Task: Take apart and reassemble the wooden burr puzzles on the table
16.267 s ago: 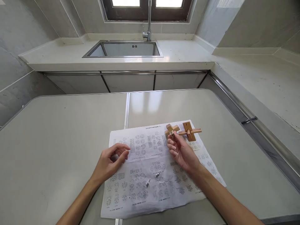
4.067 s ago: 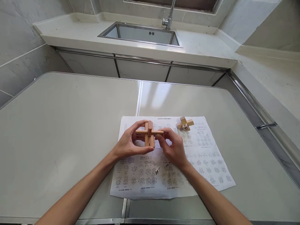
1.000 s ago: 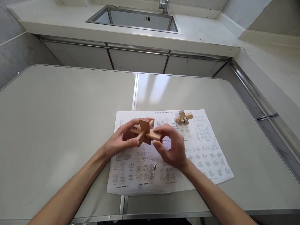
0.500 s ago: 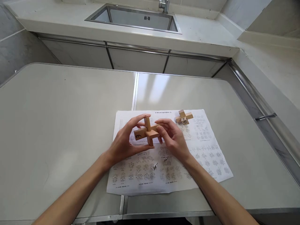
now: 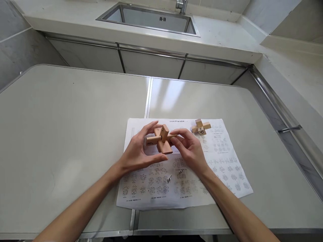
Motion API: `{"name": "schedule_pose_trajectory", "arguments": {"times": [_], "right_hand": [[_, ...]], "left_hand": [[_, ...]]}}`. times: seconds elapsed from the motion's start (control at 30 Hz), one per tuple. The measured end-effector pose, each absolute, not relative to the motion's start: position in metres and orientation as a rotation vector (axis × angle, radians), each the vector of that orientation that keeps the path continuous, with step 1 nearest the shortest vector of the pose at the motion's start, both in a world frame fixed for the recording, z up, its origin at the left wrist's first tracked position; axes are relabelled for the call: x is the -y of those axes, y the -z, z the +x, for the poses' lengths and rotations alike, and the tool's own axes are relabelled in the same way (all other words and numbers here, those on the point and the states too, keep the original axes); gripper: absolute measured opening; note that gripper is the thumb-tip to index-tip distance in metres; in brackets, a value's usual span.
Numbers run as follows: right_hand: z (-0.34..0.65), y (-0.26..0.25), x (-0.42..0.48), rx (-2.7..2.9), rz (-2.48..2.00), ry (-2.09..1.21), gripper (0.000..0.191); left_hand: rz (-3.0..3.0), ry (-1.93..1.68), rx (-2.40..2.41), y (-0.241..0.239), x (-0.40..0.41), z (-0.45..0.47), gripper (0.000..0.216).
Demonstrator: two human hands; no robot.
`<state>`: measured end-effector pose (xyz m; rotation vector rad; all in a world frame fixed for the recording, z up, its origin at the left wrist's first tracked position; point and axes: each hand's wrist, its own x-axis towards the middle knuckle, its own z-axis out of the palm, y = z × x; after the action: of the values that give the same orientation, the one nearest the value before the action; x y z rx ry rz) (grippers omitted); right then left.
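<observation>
A wooden interlocking burr puzzle [image 5: 165, 146], made of crossed pale bars with black marks, is held up over the printed sheet [image 5: 148, 200]. My left hand [image 5: 136, 148] curves around its left side, fingers at the upper back and thumb along the lower end. With thumb and fingertips, my right hand [image 5: 188, 148] pinches the bar that sticks out to the right. Behind my right hand, a second, smaller wooden burr puzzle [image 5: 201, 127] rests on the sheet, a black mark on its front end. Both palms hide part of the sheet's drawings.
The sheet lies on a light folding table [image 5: 96, 101] with a metal seam [image 5: 148, 97] down the middle. Two small tears show in the paper near its centre. Beyond the table are a counter with a sink [image 5: 151, 20] and a tap [image 5: 182, 6].
The held puzzle has turned between my hands: the bar that stood upright now tips toward me, and a broad flat bar end faces down and forward. The view has shifted slightly.
</observation>
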<state>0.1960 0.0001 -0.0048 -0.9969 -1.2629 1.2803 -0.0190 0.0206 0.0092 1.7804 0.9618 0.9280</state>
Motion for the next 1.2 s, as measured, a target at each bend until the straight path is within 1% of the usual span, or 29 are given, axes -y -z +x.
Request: {"name": "schedule_pose_trajectory", "arguments": {"times": [0.17,0.37,0.47,0.67,0.9,1.0,1.13,1.2], "right_hand": [[0.196,0.006,0.000,1.219,-0.964,-1.344,0.018],[0.198,0.009,-0.001,1.211,-0.953,-1.376,0.019],[0.199,0.009,-0.003,1.194,-0.949,-1.409,0.020],[0.197,0.009,-0.002,1.215,-0.879,-1.419,0.017],[0.191,0.012,0.000,1.305,-0.854,-1.441,0.014],[0.191,0.013,0.000,1.285,-0.871,-1.450,0.016],[0.195,0.014,-0.003,1.197,-0.927,-1.446,0.021],[0.197,0.015,-0.004,1.158,-0.968,-1.423,0.023]], "left_hand": [[1.654,-0.912,-0.932,-0.012,-0.021,-0.018,0.083],[1.729,-0.890,-0.916,-0.010,-0.023,-0.019,0.085],[1.692,-0.880,-0.888,-0.010,-0.023,-0.020,0.084],[1.535,-0.884,-0.833,-0.013,-0.021,-0.021,0.086],[1.365,-1.026,-0.740,-0.011,-0.026,-0.028,0.092],[1.329,-1.176,-0.817,-0.012,-0.033,-0.033,0.092],[1.429,-1.288,-1.146,-0.016,-0.042,-0.040,0.071],[1.568,-1.254,-1.314,-0.017,-0.045,-0.043,0.067]]}}
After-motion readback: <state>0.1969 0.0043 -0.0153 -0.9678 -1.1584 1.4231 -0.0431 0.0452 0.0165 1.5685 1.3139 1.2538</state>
